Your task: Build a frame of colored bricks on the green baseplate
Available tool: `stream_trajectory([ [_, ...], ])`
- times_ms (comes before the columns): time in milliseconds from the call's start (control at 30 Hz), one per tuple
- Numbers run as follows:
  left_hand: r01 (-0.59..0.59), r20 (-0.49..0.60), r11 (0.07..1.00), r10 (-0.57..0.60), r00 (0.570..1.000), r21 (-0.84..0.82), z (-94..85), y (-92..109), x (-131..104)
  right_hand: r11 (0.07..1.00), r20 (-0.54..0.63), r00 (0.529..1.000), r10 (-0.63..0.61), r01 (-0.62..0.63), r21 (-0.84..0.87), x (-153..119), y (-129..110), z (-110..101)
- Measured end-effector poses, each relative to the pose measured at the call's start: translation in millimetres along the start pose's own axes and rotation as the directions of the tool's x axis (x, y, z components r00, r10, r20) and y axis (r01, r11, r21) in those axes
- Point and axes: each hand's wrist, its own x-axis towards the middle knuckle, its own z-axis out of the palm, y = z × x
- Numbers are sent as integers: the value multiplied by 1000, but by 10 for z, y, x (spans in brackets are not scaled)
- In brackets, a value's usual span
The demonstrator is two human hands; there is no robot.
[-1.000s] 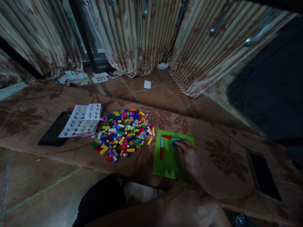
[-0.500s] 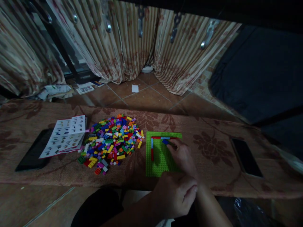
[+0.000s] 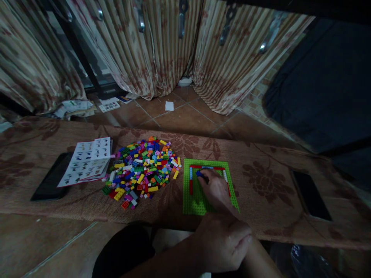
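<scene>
A green baseplate [image 3: 194, 206] lies on the cloth-covered bench. Red, white and light blue bricks [image 3: 191, 187] form a line along its left, far and right sides. Over the upper middle of the plate, my right hand [image 3: 216, 189] pinches a small blue brick [image 3: 198, 173] between its fingertips. My left hand [image 3: 224, 241] rests across the right forearm near the bench's front edge, its fingers curled; whether anything is inside is hidden. To the left of the plate spreads a pile of mixed colourful bricks [image 3: 145, 170].
Left of the pile, printed instruction sheets [image 3: 87, 162] overlap a dark tablet [image 3: 48, 185]. A black phone [image 3: 311, 196] lies at the right of the bench [image 3: 266, 216]. Beyond it are the tiled floor [image 3: 185, 119] and striped curtains [image 3: 162, 54].
The view has shifted, so the bench items sit a little differently. My right hand has moved slightly left over the plate with the blue brick, and the right-side brick line now shows.
</scene>
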Motion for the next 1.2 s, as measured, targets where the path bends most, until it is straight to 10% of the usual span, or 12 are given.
stream_trajectory([
  [1200,85,73,996,-87,994,29,-72,49,-5,995,112,989,-97,94,28,48,16,13],
])
